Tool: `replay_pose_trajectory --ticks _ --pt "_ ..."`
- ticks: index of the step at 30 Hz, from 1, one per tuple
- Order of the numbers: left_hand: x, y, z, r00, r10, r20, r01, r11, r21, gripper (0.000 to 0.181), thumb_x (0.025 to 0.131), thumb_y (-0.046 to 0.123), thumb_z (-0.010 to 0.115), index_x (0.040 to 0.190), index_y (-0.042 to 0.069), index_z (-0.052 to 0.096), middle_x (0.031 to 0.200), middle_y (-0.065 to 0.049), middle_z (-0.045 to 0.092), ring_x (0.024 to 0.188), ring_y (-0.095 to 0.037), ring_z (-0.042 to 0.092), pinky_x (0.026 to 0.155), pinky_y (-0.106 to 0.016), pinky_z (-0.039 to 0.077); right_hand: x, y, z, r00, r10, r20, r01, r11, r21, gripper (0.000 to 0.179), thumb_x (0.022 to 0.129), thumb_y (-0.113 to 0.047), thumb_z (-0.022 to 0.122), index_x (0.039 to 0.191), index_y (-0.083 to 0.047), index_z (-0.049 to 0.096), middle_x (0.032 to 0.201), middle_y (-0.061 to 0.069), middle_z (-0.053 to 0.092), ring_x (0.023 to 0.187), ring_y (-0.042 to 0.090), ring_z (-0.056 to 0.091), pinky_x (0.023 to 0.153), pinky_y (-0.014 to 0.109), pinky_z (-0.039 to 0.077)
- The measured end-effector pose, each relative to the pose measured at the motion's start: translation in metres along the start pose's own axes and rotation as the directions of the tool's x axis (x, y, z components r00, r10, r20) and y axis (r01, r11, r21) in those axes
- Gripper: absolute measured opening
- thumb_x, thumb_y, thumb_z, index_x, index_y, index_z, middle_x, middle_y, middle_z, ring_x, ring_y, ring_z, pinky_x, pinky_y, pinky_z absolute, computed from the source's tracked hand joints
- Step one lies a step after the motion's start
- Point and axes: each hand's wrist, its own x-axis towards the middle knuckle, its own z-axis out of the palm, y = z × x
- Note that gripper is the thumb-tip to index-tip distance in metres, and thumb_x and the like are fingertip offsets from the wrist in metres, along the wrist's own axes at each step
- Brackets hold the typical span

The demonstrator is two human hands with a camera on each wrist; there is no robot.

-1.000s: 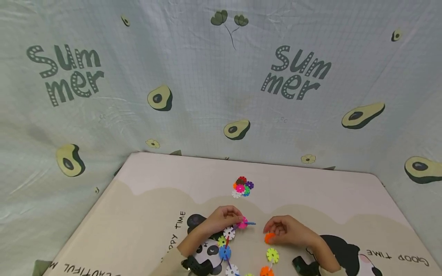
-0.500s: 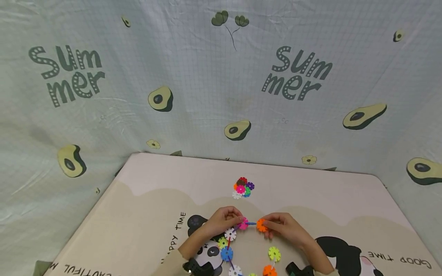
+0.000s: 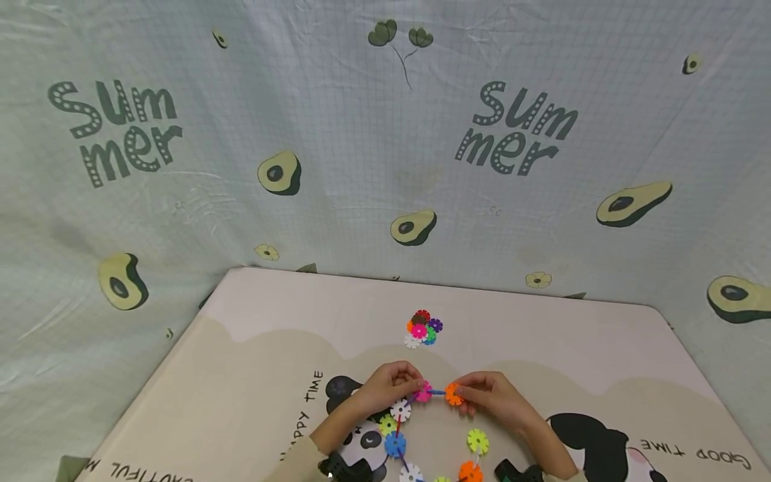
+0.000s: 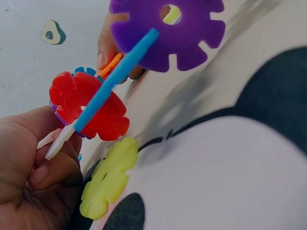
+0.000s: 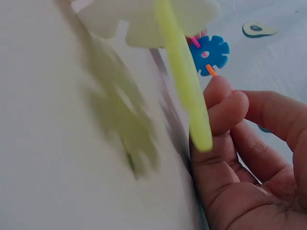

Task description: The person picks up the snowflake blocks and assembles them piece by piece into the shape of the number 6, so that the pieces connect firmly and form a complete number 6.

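Note:
A chain of notched plastic discs, slotted together, curves across the table in the head view. My left hand [image 3: 390,387] pinches the pink disc [image 3: 424,391] near its upper end. From that pink disc a blue disc [image 3: 437,393] stands edge-on. My right hand [image 3: 496,399] pinches an orange disc [image 3: 452,395], whose edge meets the blue disc's slotted rim in the right wrist view. Down the left side run a white disc [image 3: 400,410], a red one seen edge-on and another blue disc [image 3: 394,444]. A yellow-green disc [image 4: 106,181] lies beside the left fingers.
A small pile of mixed-colour discs [image 3: 419,331] lies farther back on the table. Below my right hand are a yellow-green disc [image 3: 478,441] and a lower orange disc [image 3: 470,471], joined by a white one. A printed curtain [image 3: 337,134] hangs behind the table.
My right hand has moved up and left, bringing the orange disc from below to the blue disc's edge. My left hand has stayed almost in place on the pink disc.

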Motion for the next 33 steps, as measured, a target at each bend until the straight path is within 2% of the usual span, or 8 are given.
replay_pose_trajectory --ticks 7,14,18,26,33 --pt "-0.0005 0.0012 0.0024 1.000 -0.009 -0.026 0.009 1.000 0.026 0.020 0.096 0.016 0.062 0.100 -0.003 0.064 0.078 0.001 0.060 0.064 -0.007 0.049 0.060 -0.016 0.041 -0.0010 0.0010 0.0015 0.999 0.028 -0.020 -0.026 0.996 0.080 0.036 0.097 -0.015 0.061 0.117 0.015 0.061 0.087 0.005 0.070 0.068 0.011 0.062 0.065 0.022 0.053" --pt "0.0002 -0.0016 0.0025 0.999 0.000 -0.038 0.002 1.000 0.031 0.020 0.096 0.015 0.062 0.099 -0.005 0.064 0.077 0.002 0.060 0.063 -0.007 0.047 0.059 -0.015 0.041 0.0007 0.0002 0.0024 0.996 0.056 -0.063 -0.050 0.994 0.101 0.036 0.095 -0.016 0.064 0.117 0.013 0.062 0.086 0.004 0.070 0.067 0.011 0.062 0.064 0.022 0.053" --pt "0.0003 -0.0017 0.0016 0.999 -0.016 -0.046 0.017 0.999 0.029 0.021 0.096 0.016 0.062 0.099 -0.005 0.064 0.077 0.002 0.060 0.063 -0.007 0.048 0.060 -0.015 0.042 0.0017 0.0010 0.0028 0.994 0.069 -0.083 -0.057 0.989 0.136 0.034 0.095 -0.014 0.065 0.115 0.013 0.063 0.088 0.005 0.071 0.068 0.011 0.063 0.065 0.022 0.054" --pt "0.0012 -0.0031 0.0005 0.998 -0.035 -0.046 0.035 0.999 0.014 0.020 0.096 0.015 0.063 0.099 -0.004 0.065 0.078 0.002 0.060 0.065 -0.007 0.050 0.062 -0.015 0.043 0.0009 0.0016 0.0035 0.995 0.084 -0.056 -0.071 0.976 0.207 0.030 0.094 -0.013 0.065 0.114 0.011 0.065 0.088 0.004 0.071 0.068 0.009 0.063 0.066 0.021 0.053" --pt "-0.0001 -0.0016 0.0025 0.999 -0.008 -0.052 0.009 1.000 0.018 0.020 0.095 0.014 0.063 0.099 -0.006 0.065 0.076 0.003 0.060 0.062 -0.005 0.048 0.059 -0.015 0.041 0.0022 0.0013 0.0091 0.996 0.057 -0.065 -0.042 0.978 0.206 0.027 0.093 -0.009 0.065 0.111 0.012 0.065 0.087 0.004 0.071 0.068 0.009 0.062 0.067 0.022 0.054"
